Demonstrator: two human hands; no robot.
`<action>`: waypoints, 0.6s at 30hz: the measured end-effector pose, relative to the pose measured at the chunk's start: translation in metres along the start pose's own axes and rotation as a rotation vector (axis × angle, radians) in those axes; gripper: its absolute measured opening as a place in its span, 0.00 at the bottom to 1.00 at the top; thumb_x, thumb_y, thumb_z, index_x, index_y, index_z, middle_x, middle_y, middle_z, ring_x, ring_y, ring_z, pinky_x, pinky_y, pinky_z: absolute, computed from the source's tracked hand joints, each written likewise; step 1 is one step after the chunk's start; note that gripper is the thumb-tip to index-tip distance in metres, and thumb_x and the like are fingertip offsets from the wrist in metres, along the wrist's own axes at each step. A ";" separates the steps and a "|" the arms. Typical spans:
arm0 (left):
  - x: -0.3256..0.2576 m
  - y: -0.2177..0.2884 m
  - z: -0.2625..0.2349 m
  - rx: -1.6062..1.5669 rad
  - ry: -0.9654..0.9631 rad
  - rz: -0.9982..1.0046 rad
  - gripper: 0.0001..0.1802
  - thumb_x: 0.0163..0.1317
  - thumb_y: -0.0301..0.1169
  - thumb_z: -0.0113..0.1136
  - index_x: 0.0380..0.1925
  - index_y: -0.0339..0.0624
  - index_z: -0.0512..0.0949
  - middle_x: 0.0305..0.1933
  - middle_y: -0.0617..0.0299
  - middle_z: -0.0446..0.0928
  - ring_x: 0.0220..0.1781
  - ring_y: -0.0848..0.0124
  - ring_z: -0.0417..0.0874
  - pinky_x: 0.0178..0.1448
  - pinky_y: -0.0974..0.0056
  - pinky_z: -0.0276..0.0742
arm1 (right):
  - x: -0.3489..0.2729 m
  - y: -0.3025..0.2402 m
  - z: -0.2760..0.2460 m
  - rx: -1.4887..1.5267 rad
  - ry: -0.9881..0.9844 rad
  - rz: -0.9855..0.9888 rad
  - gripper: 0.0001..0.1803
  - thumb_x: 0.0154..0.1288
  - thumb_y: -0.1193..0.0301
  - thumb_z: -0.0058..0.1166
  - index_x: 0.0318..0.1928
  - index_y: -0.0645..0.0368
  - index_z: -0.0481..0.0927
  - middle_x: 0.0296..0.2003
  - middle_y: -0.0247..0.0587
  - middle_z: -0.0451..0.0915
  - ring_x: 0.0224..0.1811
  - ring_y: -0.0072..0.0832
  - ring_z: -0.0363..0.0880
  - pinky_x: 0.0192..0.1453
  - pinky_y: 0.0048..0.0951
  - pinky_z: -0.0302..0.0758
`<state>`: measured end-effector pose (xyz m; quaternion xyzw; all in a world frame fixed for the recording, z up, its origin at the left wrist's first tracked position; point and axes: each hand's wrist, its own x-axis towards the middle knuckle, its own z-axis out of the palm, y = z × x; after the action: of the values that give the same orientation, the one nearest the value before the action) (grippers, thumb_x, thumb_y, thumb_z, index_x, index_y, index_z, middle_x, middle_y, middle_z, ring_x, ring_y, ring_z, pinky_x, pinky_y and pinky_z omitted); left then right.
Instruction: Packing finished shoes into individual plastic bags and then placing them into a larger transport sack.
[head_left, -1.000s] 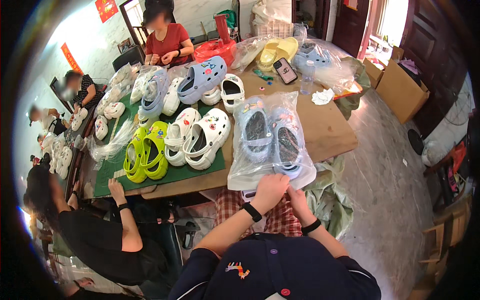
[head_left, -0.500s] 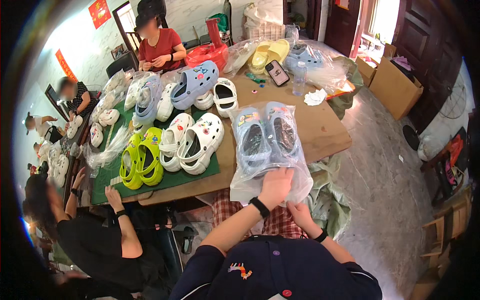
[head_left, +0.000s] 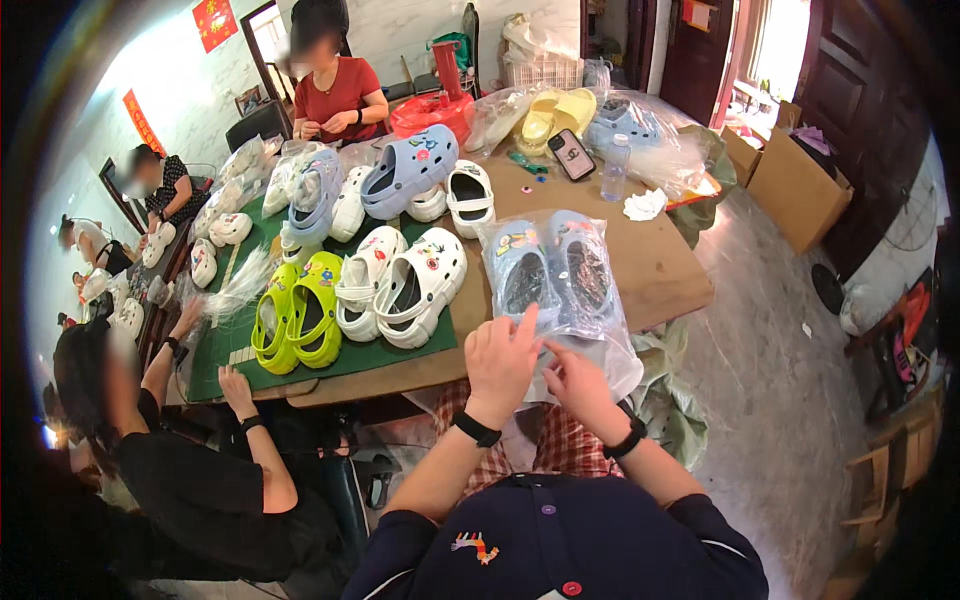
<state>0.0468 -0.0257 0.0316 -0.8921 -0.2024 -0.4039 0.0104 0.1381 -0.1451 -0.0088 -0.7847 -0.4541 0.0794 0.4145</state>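
Observation:
A clear plastic bag (head_left: 610,345) lies at the table's front edge with a pair of light blue clogs (head_left: 577,270) inside, toes pointing away from me. Colourful charms dot their tops. Over the bag's lower left part is my left hand (head_left: 500,365), open, its fingers stretched toward the heel of the left clog. Beside it my right hand (head_left: 582,388) is at the bag's near end, index finger extended and thumb apart from it. Both hands touch or hover just over the plastic; I cannot tell which. Neither visibly grips anything.
Left of the bag stand white clogs (head_left: 422,285), lime-green clogs (head_left: 318,315) and blue clogs (head_left: 410,170) on a green mat (head_left: 400,355). Behind are a phone (head_left: 571,154), a bottle (head_left: 615,168) and yellow slippers (head_left: 545,115). A co-worker in black (head_left: 200,460) sits at left; another in red (head_left: 340,95) sits across.
My left hand has come out of the bag's mouth and moved left, over the plastic. My right hand has moved up and left to the bag's near end.

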 end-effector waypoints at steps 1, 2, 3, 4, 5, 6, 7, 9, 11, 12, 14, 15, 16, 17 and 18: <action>-0.002 -0.004 0.005 -0.054 -0.068 0.056 0.20 0.50 0.35 0.63 0.46 0.51 0.78 0.33 0.62 0.72 0.36 0.62 0.75 0.39 0.57 0.69 | 0.005 -0.001 0.006 -0.130 -0.018 0.016 0.17 0.61 0.66 0.55 0.48 0.59 0.79 0.33 0.48 0.81 0.37 0.43 0.80 0.41 0.38 0.76; -0.003 -0.005 0.009 -0.107 -0.137 0.112 0.20 0.49 0.34 0.64 0.45 0.51 0.78 0.29 0.63 0.71 0.32 0.62 0.74 0.37 0.58 0.69 | 0.009 0.003 0.013 -0.132 -0.016 0.010 0.17 0.61 0.66 0.55 0.48 0.59 0.79 0.33 0.48 0.81 0.37 0.43 0.80 0.41 0.38 0.76; -0.001 -0.001 0.009 -0.129 -0.097 0.181 0.17 0.51 0.31 0.59 0.44 0.50 0.79 0.24 0.63 0.70 0.27 0.63 0.75 0.30 0.60 0.70 | 0.015 0.013 0.023 -0.255 -0.084 0.023 0.19 0.60 0.63 0.55 0.50 0.58 0.78 0.34 0.47 0.81 0.38 0.42 0.80 0.40 0.38 0.76; -0.003 0.003 0.013 -0.131 -0.091 0.185 0.17 0.51 0.31 0.59 0.44 0.50 0.79 0.24 0.63 0.70 0.27 0.63 0.75 0.30 0.60 0.70 | 0.021 0.023 0.032 -0.381 -0.148 0.039 0.21 0.60 0.61 0.55 0.52 0.56 0.77 0.35 0.45 0.81 0.38 0.42 0.80 0.40 0.38 0.76; -0.008 0.007 0.019 -0.170 -0.104 0.197 0.16 0.51 0.30 0.58 0.43 0.49 0.79 0.24 0.63 0.70 0.26 0.63 0.76 0.29 0.60 0.71 | 0.022 0.033 0.044 -0.355 0.123 -0.149 0.22 0.60 0.58 0.55 0.54 0.50 0.77 0.32 0.44 0.80 0.37 0.42 0.80 0.36 0.41 0.76; -0.014 0.009 0.020 -0.202 -0.119 0.204 0.16 0.52 0.29 0.56 0.43 0.49 0.79 0.24 0.62 0.69 0.26 0.63 0.76 0.28 0.60 0.71 | 0.029 0.032 0.042 -0.354 0.122 -0.154 0.22 0.60 0.58 0.55 0.54 0.50 0.77 0.32 0.44 0.80 0.37 0.42 0.80 0.36 0.41 0.76; -0.020 0.011 0.021 -0.263 -0.123 0.229 0.16 0.53 0.28 0.55 0.44 0.48 0.79 0.23 0.62 0.68 0.25 0.64 0.76 0.26 0.60 0.71 | 0.038 0.032 0.039 -0.436 0.115 -0.180 0.22 0.60 0.58 0.56 0.54 0.48 0.77 0.31 0.45 0.80 0.35 0.43 0.79 0.34 0.41 0.75; -0.029 0.010 0.021 -0.301 -0.141 0.245 0.16 0.53 0.28 0.55 0.44 0.48 0.79 0.22 0.62 0.68 0.25 0.63 0.76 0.26 0.60 0.71 | 0.044 0.035 0.032 -0.448 0.087 -0.172 0.23 0.60 0.58 0.56 0.57 0.44 0.77 0.30 0.46 0.78 0.34 0.45 0.78 0.35 0.43 0.74; -0.034 0.006 0.021 -0.345 -0.140 0.290 0.17 0.53 0.27 0.55 0.45 0.47 0.79 0.22 0.62 0.68 0.24 0.64 0.75 0.25 0.61 0.70 | 0.041 0.037 0.034 -0.437 0.081 -0.166 0.23 0.60 0.57 0.56 0.57 0.44 0.77 0.30 0.46 0.78 0.35 0.45 0.78 0.36 0.43 0.74; -0.034 0.004 0.019 -0.346 -0.141 0.290 0.17 0.53 0.27 0.55 0.45 0.47 0.79 0.22 0.62 0.68 0.24 0.64 0.75 0.25 0.61 0.70 | 0.040 0.037 0.033 -0.429 0.077 -0.157 0.24 0.60 0.57 0.56 0.58 0.43 0.76 0.30 0.46 0.78 0.36 0.44 0.78 0.37 0.43 0.74; -0.035 -0.001 0.013 -0.298 -0.177 0.260 0.19 0.51 0.28 0.58 0.46 0.46 0.78 0.23 0.62 0.69 0.25 0.62 0.75 0.27 0.59 0.70 | 0.038 0.036 0.029 -0.428 0.052 -0.142 0.23 0.60 0.57 0.57 0.57 0.44 0.77 0.32 0.46 0.78 0.36 0.45 0.78 0.38 0.43 0.74; -0.036 -0.004 0.013 -0.301 -0.179 0.263 0.19 0.51 0.28 0.58 0.46 0.46 0.78 0.23 0.62 0.69 0.25 0.62 0.75 0.27 0.59 0.70 | 0.038 0.035 0.027 -0.426 0.032 -0.127 0.23 0.60 0.57 0.57 0.56 0.44 0.77 0.33 0.46 0.78 0.36 0.45 0.78 0.38 0.43 0.75; -0.039 -0.008 0.014 -0.255 -0.196 0.172 0.21 0.51 0.29 0.60 0.48 0.47 0.77 0.24 0.61 0.70 0.26 0.61 0.75 0.29 0.57 0.70 | 0.039 0.037 0.029 -0.427 0.033 -0.123 0.23 0.60 0.57 0.57 0.56 0.44 0.77 0.33 0.46 0.78 0.36 0.45 0.78 0.38 0.43 0.75; -0.043 -0.012 0.015 -0.208 -0.214 0.080 0.23 0.51 0.30 0.61 0.50 0.48 0.76 0.26 0.60 0.70 0.27 0.59 0.75 0.30 0.56 0.70 | 0.041 0.039 0.031 -0.407 0.053 -0.131 0.22 0.60 0.58 0.58 0.55 0.44 0.78 0.33 0.46 0.78 0.36 0.45 0.78 0.38 0.42 0.75; -0.048 -0.016 0.016 -0.211 -0.218 0.081 0.23 0.51 0.30 0.61 0.50 0.48 0.76 0.26 0.60 0.70 0.27 0.59 0.75 0.30 0.56 0.70 | 0.041 0.038 0.031 -0.386 0.070 -0.136 0.21 0.60 0.58 0.58 0.54 0.45 0.78 0.34 0.46 0.78 0.35 0.45 0.78 0.39 0.42 0.75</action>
<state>0.0239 -0.0254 -0.0159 -0.9343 -0.1226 -0.3228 -0.0889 0.1700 -0.1046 -0.0458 -0.8194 -0.4980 -0.0644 0.2764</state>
